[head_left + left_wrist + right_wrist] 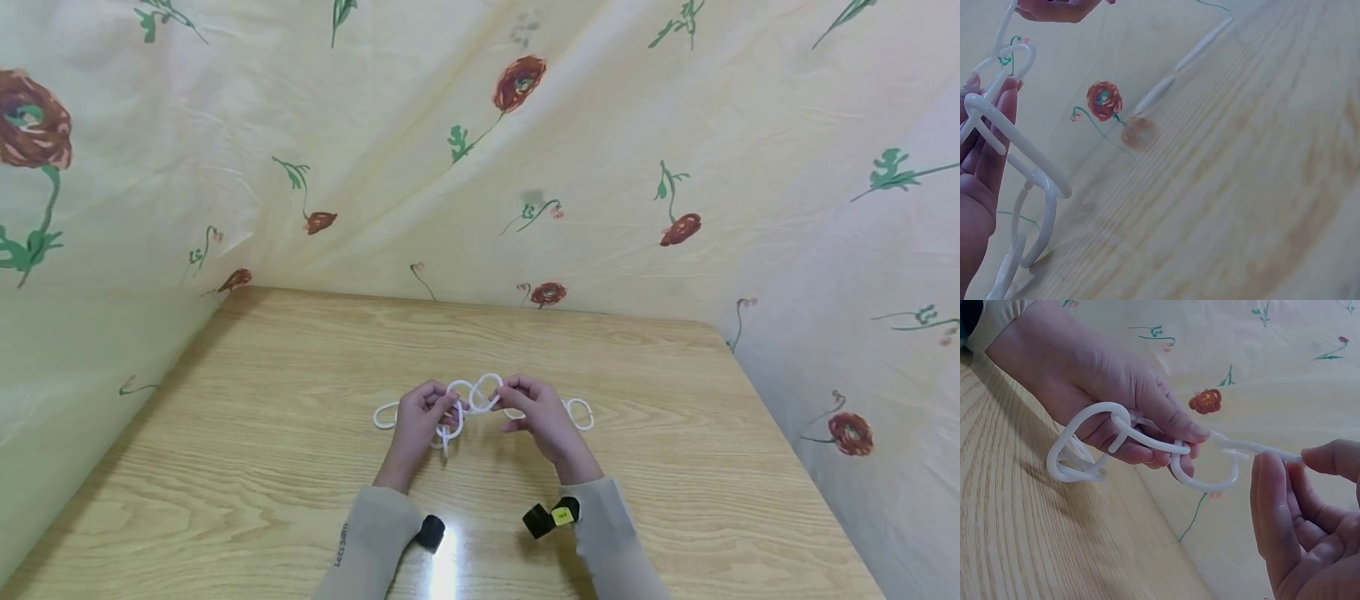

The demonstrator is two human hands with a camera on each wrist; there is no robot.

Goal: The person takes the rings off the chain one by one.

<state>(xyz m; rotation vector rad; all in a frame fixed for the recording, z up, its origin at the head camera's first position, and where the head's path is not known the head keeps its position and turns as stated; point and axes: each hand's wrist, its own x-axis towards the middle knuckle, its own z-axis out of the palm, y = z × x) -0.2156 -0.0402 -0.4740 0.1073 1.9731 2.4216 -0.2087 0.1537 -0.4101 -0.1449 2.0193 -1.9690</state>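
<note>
White plastic chain links, C-shaped with small gaps, are joined into a short chain between the hands. My left hand (pixel 418 423) pinches one link (pixel 459 383) between thumb and fingers. From it several joined links (pixel 1050 219) hang down toward the table. The right hand (pixel 542 417) pinches the end link (pixel 1272 450) between thumb and forefinger. That end link passes through its neighbour beside the left fingertips; whether its gap faces the joint cannot be made out. In the left wrist view, the right hand shows only partly at the top edge.
Loose white links lie on the wooden table (pixel 300 517): one link (pixel 579 400) right of the right hand, another (pixel 382 406) left of the left hand. Flower-patterned cloth (pixel 420 167) stands behind and at both sides. Each sleeve carries a black camera (pixel 431 533).
</note>
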